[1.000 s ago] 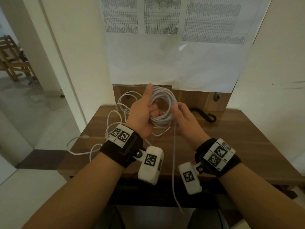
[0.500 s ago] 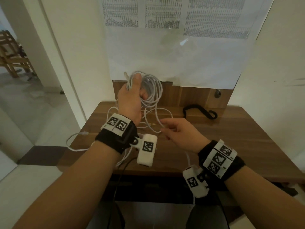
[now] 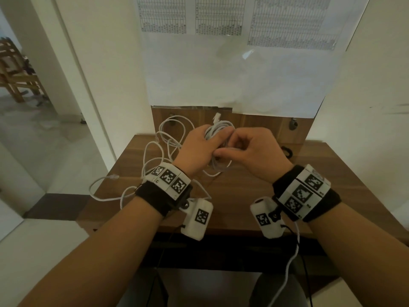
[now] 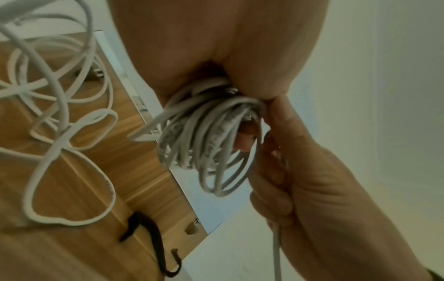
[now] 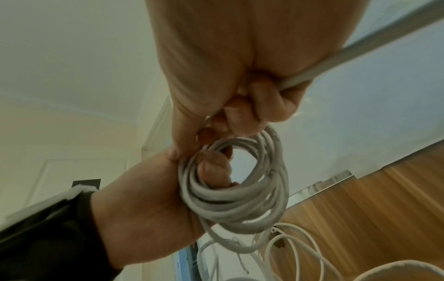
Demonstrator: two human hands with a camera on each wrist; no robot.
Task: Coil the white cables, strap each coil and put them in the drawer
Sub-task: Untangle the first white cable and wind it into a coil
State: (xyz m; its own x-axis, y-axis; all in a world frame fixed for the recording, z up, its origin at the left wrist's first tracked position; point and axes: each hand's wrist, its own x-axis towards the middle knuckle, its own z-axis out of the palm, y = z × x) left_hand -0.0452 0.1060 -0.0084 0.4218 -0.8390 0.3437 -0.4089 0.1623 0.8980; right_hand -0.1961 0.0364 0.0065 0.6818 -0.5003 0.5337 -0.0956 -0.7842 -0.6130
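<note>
My left hand (image 3: pixel 199 149) grips a coil of white cable (image 3: pixel 218 131) above the wooden table (image 3: pixel 254 196), with a plug sticking up from the top of the coil. In the left wrist view the coil (image 4: pixel 211 144) hangs in several loops below the fist. My right hand (image 3: pixel 250 149) is curled round the cable's loose end beside the coil (image 5: pixel 235 192); that free end (image 3: pixel 290 262) trails down past the right wrist. A second white cable (image 3: pixel 155 160) lies loose and tangled on the table's left side.
A black strap (image 4: pixel 153 241) lies on the table near the back panel, partly seen behind the right hand (image 3: pixel 286 151). Paper sheets (image 3: pixel 232 63) hang on the wall behind. An open doorway (image 3: pixel 33 107) is at the left.
The left hand has lowered the coil from in front of the wall to just above the table. The right hand moved up and left to meet it and closed on the cable.
</note>
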